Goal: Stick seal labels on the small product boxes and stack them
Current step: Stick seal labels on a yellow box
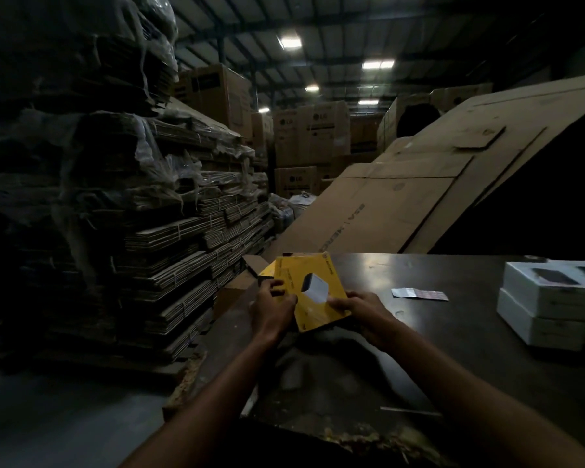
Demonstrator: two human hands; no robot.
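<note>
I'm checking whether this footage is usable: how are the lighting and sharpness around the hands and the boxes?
Head view: very dim, lit only by ceiling lights far back; the yellow cardboard product box, gripped by left hand and right hand, reads clearly, though its print is illegible; the stacked white boxes at right are slightly blurred; wide-angle bending shows at the edges.

yellow box (309, 292) between left hand (273, 310) and right hand (362, 312)
</note>
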